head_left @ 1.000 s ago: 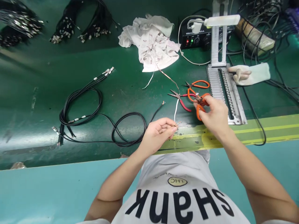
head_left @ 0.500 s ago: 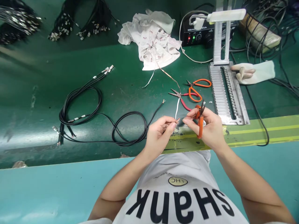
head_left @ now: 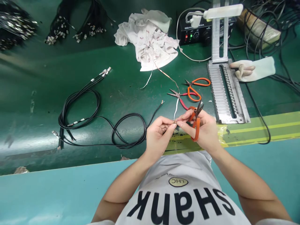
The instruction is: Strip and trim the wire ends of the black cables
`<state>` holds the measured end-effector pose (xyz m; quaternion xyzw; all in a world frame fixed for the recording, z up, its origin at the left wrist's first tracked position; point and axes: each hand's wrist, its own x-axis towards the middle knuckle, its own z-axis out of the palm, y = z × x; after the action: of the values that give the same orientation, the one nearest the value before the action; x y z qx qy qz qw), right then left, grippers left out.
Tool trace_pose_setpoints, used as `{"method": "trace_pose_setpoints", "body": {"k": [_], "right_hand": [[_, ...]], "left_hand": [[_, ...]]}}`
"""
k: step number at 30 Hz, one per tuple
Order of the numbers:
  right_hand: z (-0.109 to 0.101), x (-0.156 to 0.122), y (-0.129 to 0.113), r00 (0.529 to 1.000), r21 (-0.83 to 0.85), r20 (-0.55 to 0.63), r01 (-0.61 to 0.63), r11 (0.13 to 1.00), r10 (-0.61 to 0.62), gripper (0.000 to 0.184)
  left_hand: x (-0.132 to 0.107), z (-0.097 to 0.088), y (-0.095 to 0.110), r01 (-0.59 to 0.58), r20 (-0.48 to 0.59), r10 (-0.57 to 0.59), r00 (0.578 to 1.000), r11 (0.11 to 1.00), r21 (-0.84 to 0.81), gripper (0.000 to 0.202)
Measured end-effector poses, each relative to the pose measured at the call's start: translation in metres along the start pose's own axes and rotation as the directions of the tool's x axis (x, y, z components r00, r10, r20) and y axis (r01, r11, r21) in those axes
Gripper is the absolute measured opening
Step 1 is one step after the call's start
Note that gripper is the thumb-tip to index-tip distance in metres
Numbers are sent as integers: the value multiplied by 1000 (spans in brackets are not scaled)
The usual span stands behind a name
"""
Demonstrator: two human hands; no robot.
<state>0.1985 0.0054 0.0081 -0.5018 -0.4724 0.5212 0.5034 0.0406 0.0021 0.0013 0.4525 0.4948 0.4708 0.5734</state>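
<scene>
My left hand (head_left: 158, 134) is closed in a pinch on a small metal terminal strip (head_left: 172, 123) near the bench's front edge. My right hand (head_left: 203, 129) grips orange-handled scissors (head_left: 196, 123), blades pointing up and away, while its thumb and forefinger pinch the same strip. The two hands meet fingertip to fingertip. A white strip (head_left: 176, 111) trails away from them toward the far side. A black cable (head_left: 126, 128) with a bare copper end lies in loops just left of my left hand.
Another pair of orange scissors (head_left: 198, 85) and red-handled pliers (head_left: 180, 97) lie beyond my hands. A slotted metal fixture (head_left: 226, 93) stands right, with a white glove (head_left: 254, 69) beside it. Behind are a crumpled white cloth (head_left: 152, 40), a black control box (head_left: 194, 32), and cable bundles (head_left: 77, 100).
My right hand lifted the orange scissors off the bench and came left to meet my left hand at the strip. The left hand barely moved.
</scene>
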Motion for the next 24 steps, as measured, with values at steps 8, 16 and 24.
{"method": "trace_pose_setpoints", "body": {"k": [8, 16, 24], "right_hand": [[6, -3, 4, 999, -50, -35, 40, 998, -42, 19], [13, -4, 9, 978, -257, -69, 175, 950, -199, 14], [12, -6, 12, 966, -392, -31, 225, 892, -258, 16]], "left_hand": [[-1, 1, -4, 36, 33, -34, 999, 998, -55, 21], [-8, -3, -14, -167, 101, 158, 982, 982, 93, 39], [-10, -8, -19, -244, 114, 219, 969, 921, 305, 33]]}}
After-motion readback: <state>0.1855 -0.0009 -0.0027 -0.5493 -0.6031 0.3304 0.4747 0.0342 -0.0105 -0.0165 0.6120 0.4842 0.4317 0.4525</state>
